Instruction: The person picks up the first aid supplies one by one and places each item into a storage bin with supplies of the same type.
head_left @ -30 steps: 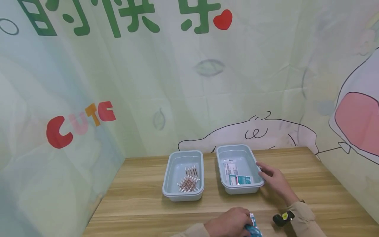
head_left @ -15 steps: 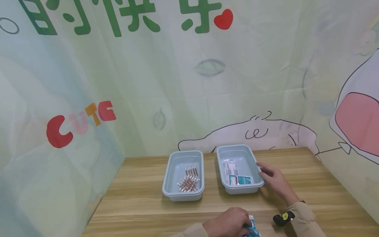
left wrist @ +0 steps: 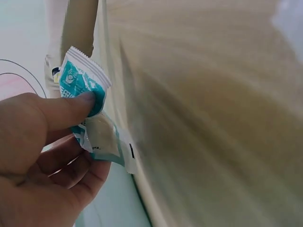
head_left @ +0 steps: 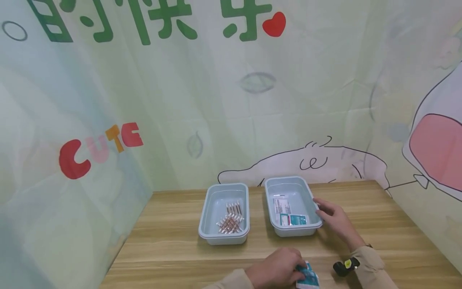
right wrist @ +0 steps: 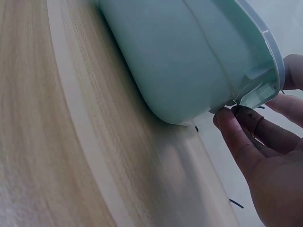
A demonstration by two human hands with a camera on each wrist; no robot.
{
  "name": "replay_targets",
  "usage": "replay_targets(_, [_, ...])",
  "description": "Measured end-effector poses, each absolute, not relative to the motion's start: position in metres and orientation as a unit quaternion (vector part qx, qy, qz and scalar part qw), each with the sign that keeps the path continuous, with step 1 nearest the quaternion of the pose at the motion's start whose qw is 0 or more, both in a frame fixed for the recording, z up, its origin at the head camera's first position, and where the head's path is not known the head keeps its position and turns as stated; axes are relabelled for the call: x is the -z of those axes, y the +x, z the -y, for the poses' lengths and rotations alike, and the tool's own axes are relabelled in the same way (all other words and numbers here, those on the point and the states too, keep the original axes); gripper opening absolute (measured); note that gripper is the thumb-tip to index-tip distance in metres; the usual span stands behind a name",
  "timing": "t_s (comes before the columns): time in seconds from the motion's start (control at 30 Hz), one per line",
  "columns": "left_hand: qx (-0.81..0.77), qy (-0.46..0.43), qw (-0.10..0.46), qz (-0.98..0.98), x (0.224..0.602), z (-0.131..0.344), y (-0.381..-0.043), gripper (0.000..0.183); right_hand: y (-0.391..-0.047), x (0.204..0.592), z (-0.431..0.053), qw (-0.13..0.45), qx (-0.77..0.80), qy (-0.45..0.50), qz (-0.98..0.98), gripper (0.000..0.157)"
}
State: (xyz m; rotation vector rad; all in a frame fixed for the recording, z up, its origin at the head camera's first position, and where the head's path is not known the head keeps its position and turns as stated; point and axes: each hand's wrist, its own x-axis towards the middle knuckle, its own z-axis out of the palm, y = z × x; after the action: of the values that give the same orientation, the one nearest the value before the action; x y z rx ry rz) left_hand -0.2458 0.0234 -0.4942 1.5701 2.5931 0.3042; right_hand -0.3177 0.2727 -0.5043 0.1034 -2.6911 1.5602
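Note:
My left hand (head_left: 278,267) is low over the front of the table, pinching a small teal and white sachet (head_left: 307,277) between thumb and fingers. In the left wrist view, the sachet (left wrist: 83,85) has a ridged white end, and a clear, teal-edged part (left wrist: 102,137) shows below the thumb. At the right-hand light blue plastic tub (head_left: 293,232), my right hand (head_left: 337,222) grips the right rim. Its fingers (right wrist: 236,137) touch the tub's wall just under the rim. Inside that tub lie a white printed packet (head_left: 281,205) and a teal and white packet (head_left: 294,219).
A second light blue tub (head_left: 225,241) stands to the left, holding several brown-shafted cotton swabs (head_left: 230,224). Both tubs are on a wood-grain table (head_left: 173,233). A printed cloth backdrop (head_left: 216,100) hangs behind. On my right wrist sits a black device (head_left: 345,266).
My left hand has shifted slightly, and more of the sachet's teal face shows now. My right hand stays at the tub's rim. Both tubs keep their places.

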Motion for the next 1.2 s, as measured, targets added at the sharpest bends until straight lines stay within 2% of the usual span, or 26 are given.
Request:
replay_targets(0.37, [-0.136, 0.517, 0.015, -0.845, 0.477, -0.022, -0.249, 0.024, -0.315, 0.504, -0.271, 0.012, -0.501, 0.034, 0.865, 0.051])
replay_targets(0.7, [-0.158, 0.515, -0.095, -0.837, 0.466, -0.015, -0.260, 0.021, -0.315, 0.504, -0.272, 0.025, -0.498, 0.044, 0.865, 0.051])
replay_targets(1.2, [-0.182, 0.485, -0.100, -0.849, 0.459, -0.010, -0.271, 0.020, -0.317, 0.507, -0.273, 0.040, -0.495, 0.056, 0.866, 0.050])
